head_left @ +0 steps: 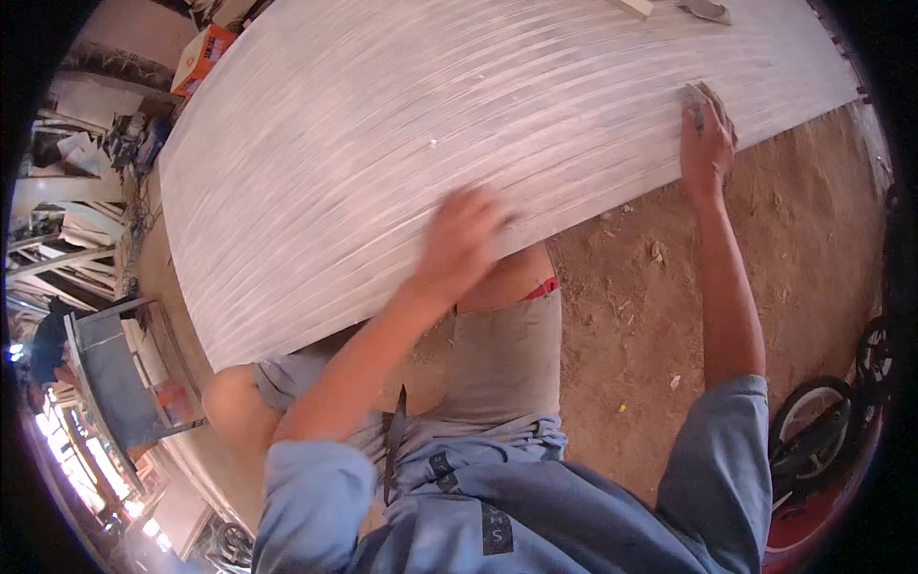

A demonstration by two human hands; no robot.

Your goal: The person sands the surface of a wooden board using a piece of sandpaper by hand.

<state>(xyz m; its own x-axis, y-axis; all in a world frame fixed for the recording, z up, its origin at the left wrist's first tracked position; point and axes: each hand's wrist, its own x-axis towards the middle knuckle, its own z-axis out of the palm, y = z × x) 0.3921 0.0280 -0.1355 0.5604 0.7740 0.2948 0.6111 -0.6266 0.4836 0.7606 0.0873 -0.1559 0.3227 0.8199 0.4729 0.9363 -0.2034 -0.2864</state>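
Observation:
A large board (325, 163) with long whitish streaks and grooves lies across my knees. My left hand (464, 239) is over its near edge, smeared by motion, with fingers too blurred to read. At the right part of the near edge, my right hand (706, 148) is closed around a folded greyish piece of sandpaper (712, 99), which is partly hidden by the fingers. Small white crumbs (432, 143) lie on the board. Near its far edge are a pale strip of wood (636, 8) and a crumpled grey-brown scrap (706, 11).
Brown dirt ground (622, 383) with scattered shavings is below the board. A wheel (813, 429) stands at the lower right. On the left are a framed table (120, 359), stacked wood pieces (67, 258) and an orange box (201, 57). A person (48, 354) is at the far left.

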